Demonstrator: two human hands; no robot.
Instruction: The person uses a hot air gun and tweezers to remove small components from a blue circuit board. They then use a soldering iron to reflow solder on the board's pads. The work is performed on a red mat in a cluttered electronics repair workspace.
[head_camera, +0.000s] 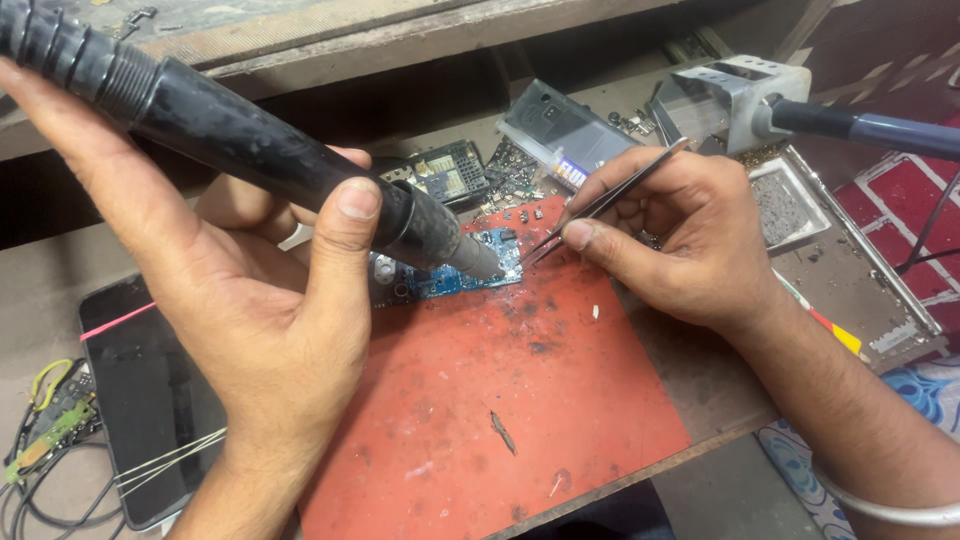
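At the far left lies a dark phone (150, 400) beside loose wires (40, 440). The left hand (230, 300) is wrapped firmly round a black hot-air handpiece (250, 140), its nozzle just over the blue circuit board (465, 275) on the red mat (500, 400). The right hand (690, 240) pinches tweezers (600, 205) closed, tips at the board's edge — best kept steady, nozzle hovering, not touching. A soldering iron stand (740, 100) sits behind.
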